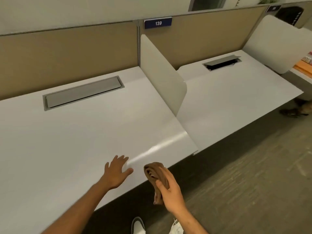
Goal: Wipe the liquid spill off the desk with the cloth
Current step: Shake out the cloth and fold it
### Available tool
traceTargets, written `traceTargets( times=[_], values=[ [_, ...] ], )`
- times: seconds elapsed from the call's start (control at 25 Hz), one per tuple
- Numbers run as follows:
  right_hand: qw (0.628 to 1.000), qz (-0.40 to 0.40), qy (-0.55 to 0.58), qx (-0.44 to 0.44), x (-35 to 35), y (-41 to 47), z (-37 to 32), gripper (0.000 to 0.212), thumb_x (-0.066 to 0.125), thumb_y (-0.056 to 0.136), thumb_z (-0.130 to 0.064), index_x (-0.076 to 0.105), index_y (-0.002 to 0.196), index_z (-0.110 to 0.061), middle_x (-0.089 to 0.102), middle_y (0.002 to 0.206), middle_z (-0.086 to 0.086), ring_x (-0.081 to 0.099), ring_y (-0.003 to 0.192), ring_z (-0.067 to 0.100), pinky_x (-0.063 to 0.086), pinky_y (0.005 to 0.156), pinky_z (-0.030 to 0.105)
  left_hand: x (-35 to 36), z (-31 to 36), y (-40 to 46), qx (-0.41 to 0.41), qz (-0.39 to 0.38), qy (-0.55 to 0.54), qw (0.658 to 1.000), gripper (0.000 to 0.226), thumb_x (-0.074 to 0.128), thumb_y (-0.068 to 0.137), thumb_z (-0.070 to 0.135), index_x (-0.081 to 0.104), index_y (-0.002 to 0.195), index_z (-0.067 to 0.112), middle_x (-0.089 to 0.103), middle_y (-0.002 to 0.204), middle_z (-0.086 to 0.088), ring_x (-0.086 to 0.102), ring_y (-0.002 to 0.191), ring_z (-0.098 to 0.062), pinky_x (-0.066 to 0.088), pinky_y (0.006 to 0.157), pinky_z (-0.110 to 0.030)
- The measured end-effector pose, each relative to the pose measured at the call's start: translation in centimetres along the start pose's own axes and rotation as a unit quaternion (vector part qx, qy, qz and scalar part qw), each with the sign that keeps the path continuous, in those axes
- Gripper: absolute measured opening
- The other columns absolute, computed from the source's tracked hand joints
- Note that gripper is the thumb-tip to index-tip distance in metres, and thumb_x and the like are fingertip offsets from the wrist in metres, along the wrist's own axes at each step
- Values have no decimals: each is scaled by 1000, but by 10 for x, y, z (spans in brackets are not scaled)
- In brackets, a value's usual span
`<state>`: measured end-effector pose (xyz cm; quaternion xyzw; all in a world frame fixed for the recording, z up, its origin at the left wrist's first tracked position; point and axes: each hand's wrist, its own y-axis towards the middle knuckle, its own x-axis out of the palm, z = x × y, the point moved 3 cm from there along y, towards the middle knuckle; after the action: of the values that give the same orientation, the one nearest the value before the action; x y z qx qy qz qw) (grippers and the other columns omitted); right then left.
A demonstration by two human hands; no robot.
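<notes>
Head view: brown cloth [156, 173] bunched in right hand [170, 191], beside left hand [116, 173].

Smooth, faintly glossy desk [84, 141]; soft brown fabric cloth [156, 173].

Two bare forearms enter from the 6 o'clock edge, no sleeves visible, no watch, rings or bands seen. Left hand [116, 173] at about 6 o'clock from centre, nothing worn on it. Right hand [170, 191] toward 5 o'clock, also bare, wrist uncovered. Left forearm runs off at 7 o'clock, right forearm off at 5 o'clock. At bottom edge, 6 o'clock, a white shoe [138, 225] with dark trim around the opening; beside it toward 5 o'clock a second white shoe [177, 228], laces showing, partly cut by the frame.
</notes>
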<state>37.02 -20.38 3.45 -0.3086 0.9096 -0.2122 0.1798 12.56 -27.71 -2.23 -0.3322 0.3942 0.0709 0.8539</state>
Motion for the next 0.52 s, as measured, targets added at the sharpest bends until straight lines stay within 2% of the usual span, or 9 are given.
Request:
traceTargets(
  times=[0.12,0.2,0.28,0.4,0.52],
  values=[
    [999,-3,-2,-33,-18,-13,-48,46,58,102,-30,45,124,-68,52,139,-24,53,126,-1,47,91,7,-22,61,-47,38,-14,-171,984,50,52,106,50,49,152,31,53,158,2,49,143,-19,35,120,-40],
    [998,-12,-17,-55,-24,-24,-73,42,56,102,-33,43,124,-66,53,132,-26,55,117,-6,46,86,4,-35,94,-77,61,-35,-276,958,37,53,105,48,56,140,39,62,143,10,59,129,-9,44,112,-32],
    [997,-25,-30,-65,-27,-33,-86,40,56,102,-34,43,122,-67,51,124,-32,53,110,-10,45,81,2,-40,118,-101,80,-37,-352,932,31,55,98,53,58,127,46,63,130,20,61,117,-2,51,101,-23],
    [994,-50,-39,-89,-38,-41,-97,37,55,102,-39,44,130,-61,49,129,-28,53,114,-4,41,96,14,-42,135,-117,90,20,-351,932,33,66,97,43,59,129,37,64,128,13,64,114,-7,55,101,-28],
    [991,-71,-37,-111,-60,-41,-108,35,53,102,-45,48,136,-52,53,132,-22,54,118,-1,42,92,12,-47,149,-120,93,76,-331,936,30,71,99,26,60,127,30,67,125,7,65,113,-13,53,97,-26]
  ],
)
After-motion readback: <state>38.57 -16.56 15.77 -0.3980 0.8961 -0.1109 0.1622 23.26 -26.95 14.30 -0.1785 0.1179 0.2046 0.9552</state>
